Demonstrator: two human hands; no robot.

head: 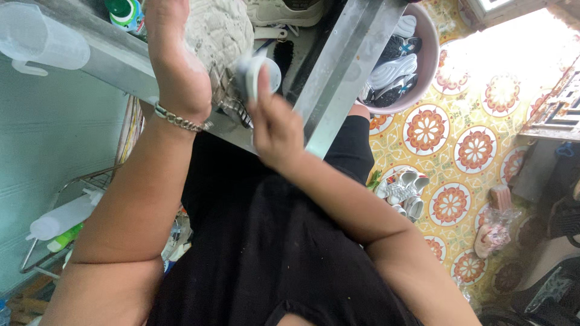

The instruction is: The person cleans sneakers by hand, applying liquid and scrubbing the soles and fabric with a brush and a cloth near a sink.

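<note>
Shoe: I see a pale woven shoe [220, 36] lying on the steel desk [338, 66], at the top centre of my view.
Left hand: my left hand [178, 72], with a chain bracelet [180, 121] at the wrist, is pressed flat against the shoe's side, fingers out of sight.
Right hand: my right hand [275, 124] pinches a small white round brush [257, 75] against the shoe.
Surroundings: a pink basin [430, 54] of sneakers stands just beyond the desk on the patterned tiled floor [477, 151]; a clear measuring jug [39, 39] sits far left.
</note>
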